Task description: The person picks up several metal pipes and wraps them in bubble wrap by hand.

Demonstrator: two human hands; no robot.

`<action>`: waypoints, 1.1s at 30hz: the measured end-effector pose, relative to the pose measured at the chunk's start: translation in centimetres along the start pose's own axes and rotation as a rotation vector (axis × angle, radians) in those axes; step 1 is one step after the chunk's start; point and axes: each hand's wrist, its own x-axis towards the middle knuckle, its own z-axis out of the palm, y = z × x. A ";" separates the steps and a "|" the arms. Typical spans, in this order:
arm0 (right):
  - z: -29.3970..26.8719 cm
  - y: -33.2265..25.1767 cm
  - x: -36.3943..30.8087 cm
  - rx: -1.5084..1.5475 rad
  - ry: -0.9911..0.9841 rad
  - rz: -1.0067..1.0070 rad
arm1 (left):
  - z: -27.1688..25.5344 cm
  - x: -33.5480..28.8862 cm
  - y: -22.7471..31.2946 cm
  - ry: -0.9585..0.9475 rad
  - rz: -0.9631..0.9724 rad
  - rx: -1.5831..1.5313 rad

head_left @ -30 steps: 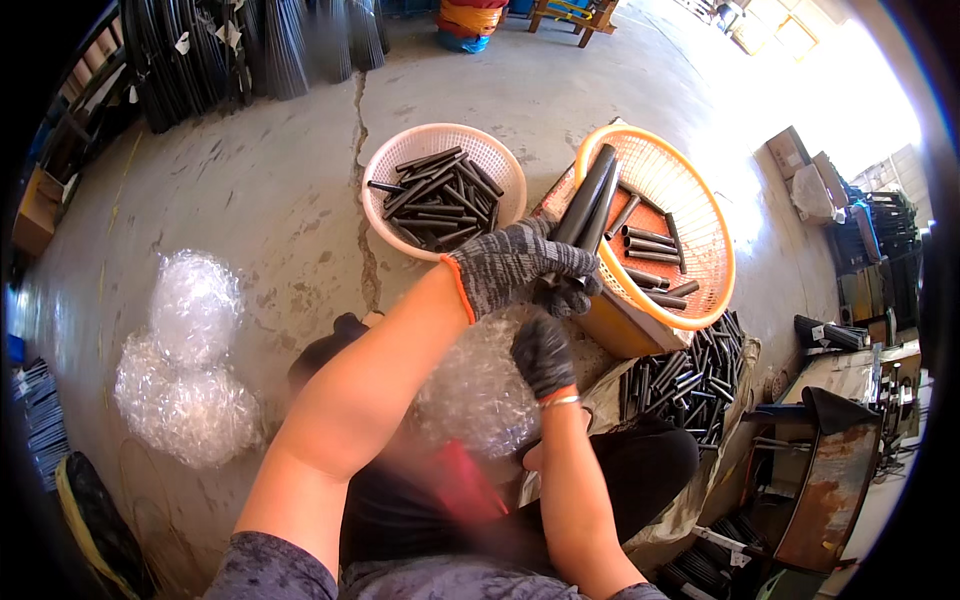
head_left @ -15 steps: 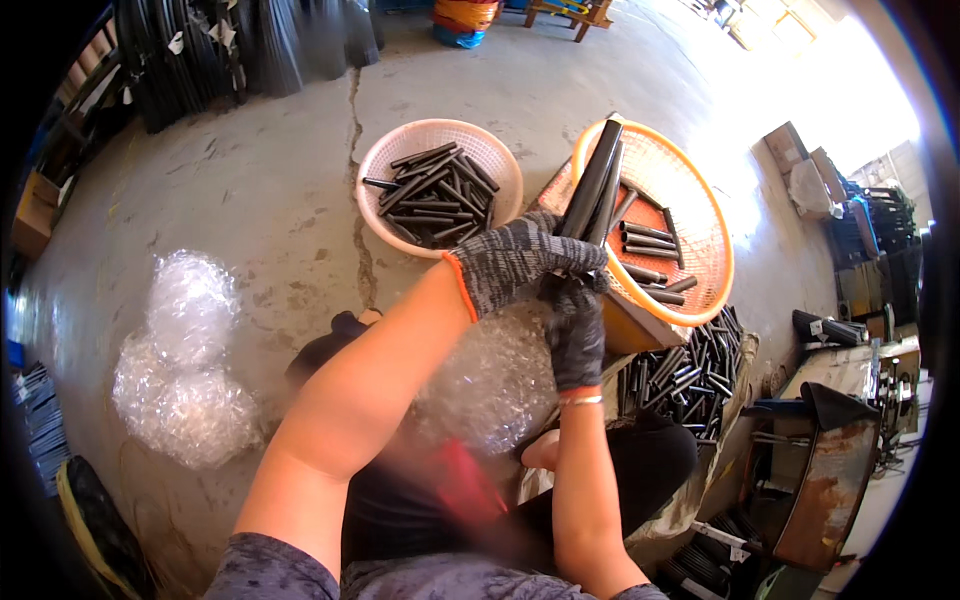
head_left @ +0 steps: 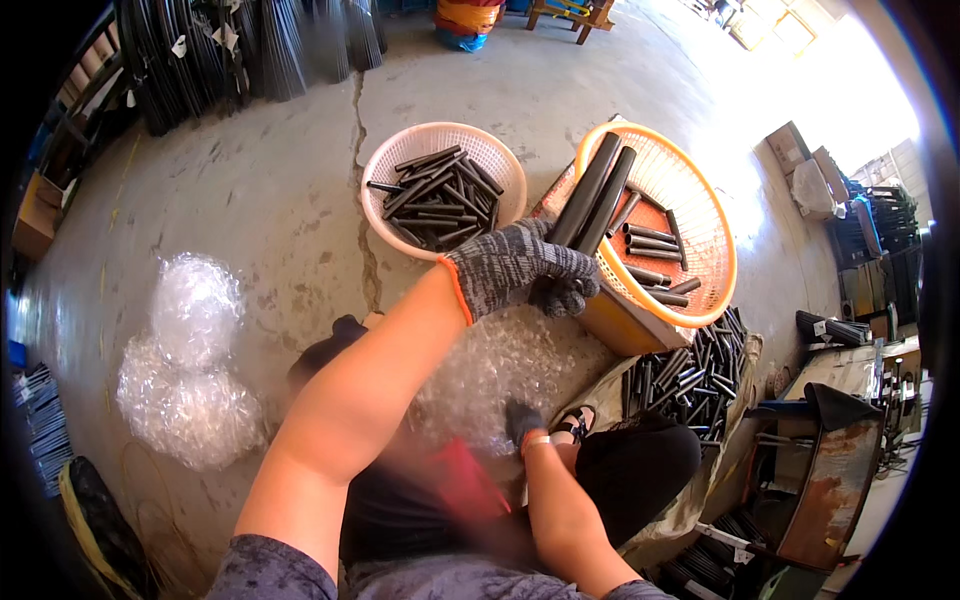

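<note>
My left hand (head_left: pixel 520 268), in a grey-black knit glove with an orange cuff, is closed round the lower ends of two thick black tubes (head_left: pixel 598 195). They point up and away, over the near left rim of an orange mesh basket (head_left: pixel 728 225). Several thinner black tubes (head_left: pixel 650 238) lie in that basket. Down by my feet is my right hand (head_left: pixel 523 422), also gloved, at the edge of a heap of clear plastic film (head_left: pixel 490 375). Its fingers are too dark and small to make out.
A pink mesh basket (head_left: pixel 372 165) full of short black tubes stands left of the orange one, which rests on a box (head_left: pixel 610 325). More black tubes (head_left: pixel 690 385) are heaped on a sack to the right. Clear plastic bundles (head_left: pixel 190 370) lie at left on the cracked concrete floor.
My right hand has left the lower ends of the tubes and dropped toward me, to the plastic film. My left hand keeps the tubes, which have tilted slightly right.
</note>
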 end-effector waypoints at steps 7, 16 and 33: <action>-2.6 2.1 1.5 0.489 0.005 0.097 | 1.4 0.8 0.4 -0.036 0.053 0.064; -29.4 -6.4 -5.7 1.234 0.517 -0.675 | 1.6 0.6 -0.2 -0.134 0.152 0.056; -13.9 -3.9 -0.2 0.103 1.010 -0.621 | -0.5 1.5 0.2 0.469 0.404 0.209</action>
